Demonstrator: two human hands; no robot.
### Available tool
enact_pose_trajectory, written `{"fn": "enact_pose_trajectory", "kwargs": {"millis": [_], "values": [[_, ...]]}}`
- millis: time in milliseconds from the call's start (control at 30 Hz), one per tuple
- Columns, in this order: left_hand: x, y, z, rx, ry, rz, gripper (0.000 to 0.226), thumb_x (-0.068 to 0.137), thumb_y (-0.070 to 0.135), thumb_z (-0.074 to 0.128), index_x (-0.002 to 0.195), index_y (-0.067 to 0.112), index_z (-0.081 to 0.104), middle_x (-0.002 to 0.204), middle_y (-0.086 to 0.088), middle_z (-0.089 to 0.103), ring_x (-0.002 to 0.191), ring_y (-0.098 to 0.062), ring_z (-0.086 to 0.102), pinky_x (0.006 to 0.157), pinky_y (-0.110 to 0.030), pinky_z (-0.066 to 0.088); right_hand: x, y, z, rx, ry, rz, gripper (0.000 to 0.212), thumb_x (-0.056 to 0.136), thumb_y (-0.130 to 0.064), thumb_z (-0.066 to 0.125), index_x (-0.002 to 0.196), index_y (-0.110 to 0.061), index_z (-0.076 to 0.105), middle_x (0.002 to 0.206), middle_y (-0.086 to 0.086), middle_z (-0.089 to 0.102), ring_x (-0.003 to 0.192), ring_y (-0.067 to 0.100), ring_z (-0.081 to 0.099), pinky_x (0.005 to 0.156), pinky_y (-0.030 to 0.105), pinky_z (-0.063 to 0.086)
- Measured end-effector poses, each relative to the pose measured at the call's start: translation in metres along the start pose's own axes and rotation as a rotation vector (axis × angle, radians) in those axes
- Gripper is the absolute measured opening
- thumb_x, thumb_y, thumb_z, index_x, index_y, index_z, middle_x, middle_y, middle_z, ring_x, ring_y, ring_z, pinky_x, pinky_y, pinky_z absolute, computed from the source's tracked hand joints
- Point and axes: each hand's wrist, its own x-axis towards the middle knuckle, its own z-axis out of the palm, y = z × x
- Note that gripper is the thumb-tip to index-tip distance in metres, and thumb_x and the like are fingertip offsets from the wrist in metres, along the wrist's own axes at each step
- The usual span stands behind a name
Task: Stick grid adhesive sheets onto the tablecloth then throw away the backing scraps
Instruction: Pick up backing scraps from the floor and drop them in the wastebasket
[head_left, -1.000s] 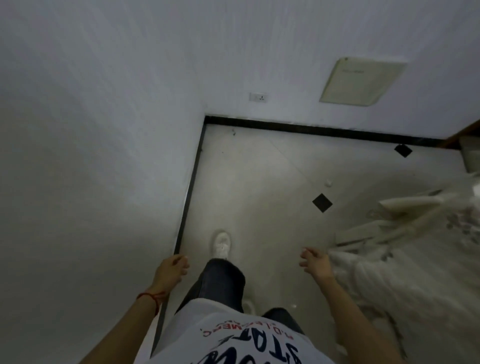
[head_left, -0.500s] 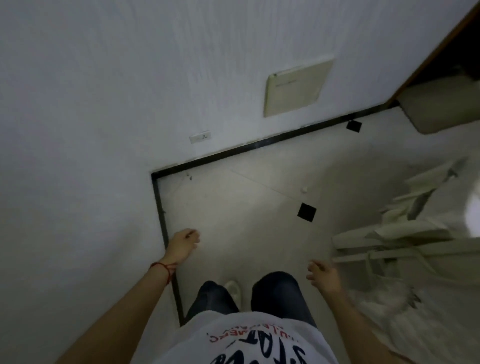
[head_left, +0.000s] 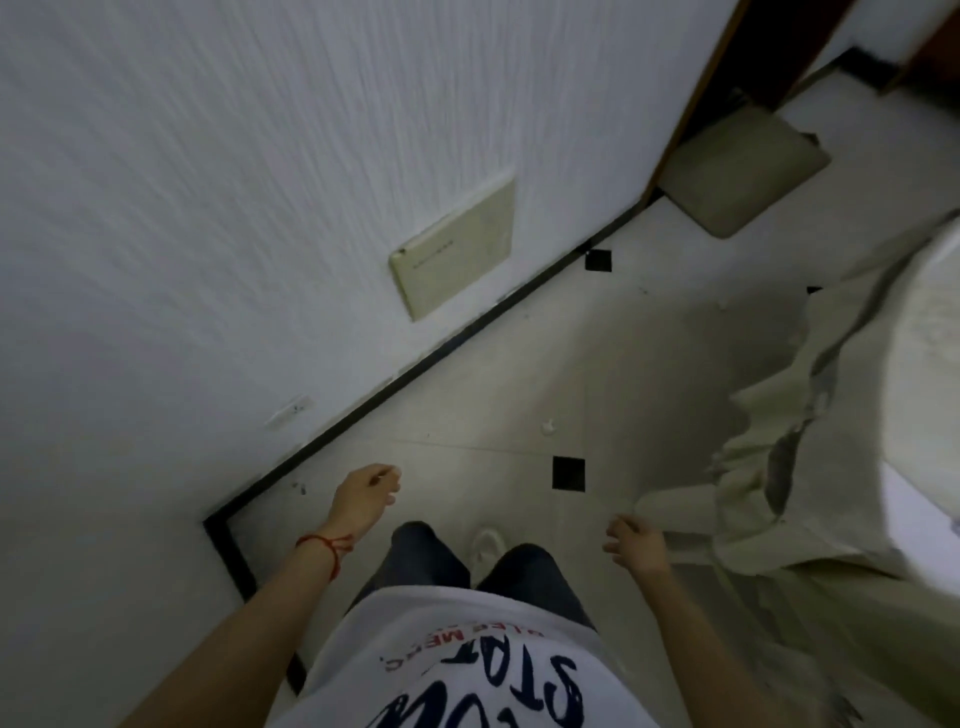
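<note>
We begin at the fingers of the left hand (head_left: 363, 496): they are loosely curled toward the palm and hold nothing that we can make out. A red string bracelet (head_left: 326, 545) circles that wrist. The right hand (head_left: 635, 545) hangs at the same height, its fingers relaxed and slightly spread, also holding nothing; it is just beside the hanging edge of the tablecloth (head_left: 779, 467), and we cannot tell whether they touch.

The tablecloth, pale cream, drapes in folds from the tabletop (head_left: 924, 364) at the right edge of the view down to the floor (head_left: 493, 374). We cannot make out any grid adhesive sheets or backing scraps on it; the picture is blurred and only a strip of the tabletop shows.

Between the hands we see dark trousers (head_left: 431, 558), a white shoe (head_left: 487, 545) and a white shirt with printed letters (head_left: 467, 675).

The floor is pale tile with small black diamond insets (head_left: 568, 473), edged by a black skirting (head_left: 467, 332) where it meets the white textured wall (head_left: 208, 156). A small white fleck (head_left: 548, 427) lies on the tile, well apart from both hands. On the wall sit a cream rectangular panel (head_left: 454, 244) and, lower, a white socket plate (head_left: 289, 411).

Of containers, the nearest we can offer is a beige, rounded, flat-topped object (head_left: 743, 171) on the floor by a brown door frame (head_left: 691, 104); whether it is a bin or holds anything, we cannot tell.
</note>
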Motion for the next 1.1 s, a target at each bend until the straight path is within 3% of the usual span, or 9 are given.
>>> {"fn": "enact_pose_trajectory", "kwargs": {"millis": [133,300,400,500,633,733,833,967,1100], "values": [[0.042,0.041,-0.009,0.080,-0.045,-0.018,0.017,0.094,0.023,0.046,0.082,0.019,0.058,0.094,-0.009,0.061,0.084,-0.023,0.058,0.077,-0.031,0.045,0.023,-0.066,0.008,0.029,0.022,-0.060,0.032,0.093,-0.019,0.046,0.117,0.000,0.055,0.088,0.004,0.059,0.075,0.020,0.058,0.078,0.036,0.044],[0.120,0.109,-0.014,0.194,-0.162,-0.006,0.020,0.094,0.021,0.045,0.077,0.021,0.056,0.084,-0.003,0.058,0.085,-0.023,0.055,0.066,-0.026,0.043,0.058,-0.120,0.011,0.141,0.130,-0.048,0.031,0.095,-0.013,0.045,0.118,0.006,0.053,0.098,0.013,0.056,0.089,0.029,0.057,0.077,0.036,0.047],[0.171,0.161,-0.009,0.267,-0.236,0.023,0.016,0.095,0.019,0.044,0.091,0.012,0.059,0.086,-0.004,0.058,0.086,-0.022,0.054,0.065,-0.024,0.042,0.079,-0.135,0.016,0.187,0.219,0.039,0.032,0.094,-0.013,0.045,0.120,0.005,0.052,0.099,0.015,0.057,0.090,0.034,0.059,0.079,0.041,0.048],[0.218,0.210,0.002,0.371,-0.298,0.068,0.026,0.095,0.019,0.044,0.113,0.007,0.058,0.100,-0.008,0.060,0.088,-0.021,0.055,0.080,-0.026,0.041,0.094,-0.147,0.025,0.263,0.258,0.133,0.030,0.094,-0.010,0.045,0.117,0.006,0.053,0.098,0.013,0.056,0.085,0.028,0.056,0.061,0.027,0.043],[0.269,0.264,0.033,0.495,-0.400,0.146,0.030,0.095,0.022,0.044,0.116,0.005,0.058,0.101,-0.007,0.060,0.088,-0.020,0.055,0.081,-0.027,0.042,0.121,-0.159,0.042,0.325,0.279,0.217,0.027,0.093,-0.007,0.045,0.115,0.006,0.053,0.095,0.013,0.055,0.084,0.027,0.055,0.054,0.020,0.043],[0.299,0.289,0.064,0.552,-0.434,0.172,0.030,0.095,0.021,0.043,0.116,0.005,0.058,0.102,-0.007,0.059,0.090,-0.021,0.055,0.082,-0.026,0.041,0.144,-0.154,0.061,0.334,0.254,0.291,0.028,0.093,-0.008,0.045,0.116,0.004,0.054,0.094,0.012,0.056,0.082,0.026,0.056,0.056,0.022,0.041],[0.333,0.294,0.101,0.531,-0.436,0.164,0.027,0.095,0.016,0.043,0.115,0.007,0.058,0.103,-0.005,0.058,0.092,-0.020,0.054,0.088,-0.028,0.041,0.182,-0.141,0.079,0.336,0.212,0.317,0.027,0.093,-0.010,0.046,0.116,0.000,0.055,0.097,0.012,0.059,0.084,0.027,0.058,0.064,0.026,0.046],[0.385,0.263,0.154,0.537,-0.446,0.128,0.026,0.094,0.015,0.045,0.113,0.005,0.059,0.103,-0.007,0.058,0.092,-0.020,0.053,0.087,-0.027,0.040,0.259,-0.116,0.101,0.263,0.145,0.326,0.028,0.093,-0.011,0.047,0.118,-0.002,0.055,0.114,0.020,0.062,0.094,0.027,0.058,0.089,0.038,0.049],[0.449,0.204,0.207,0.504,-0.405,0.049,0.027,0.094,0.017,0.046,0.115,0.006,0.059,0.105,-0.008,0.060,0.090,-0.018,0.055,0.085,-0.027,0.042,0.359,-0.080,0.119,0.198,0.137,0.292,0.033,0.094,-0.011,0.046,0.124,-0.002,0.051,0.121,0.020,0.059,0.104,0.032,0.058,0.091,0.033,0.045]]}}
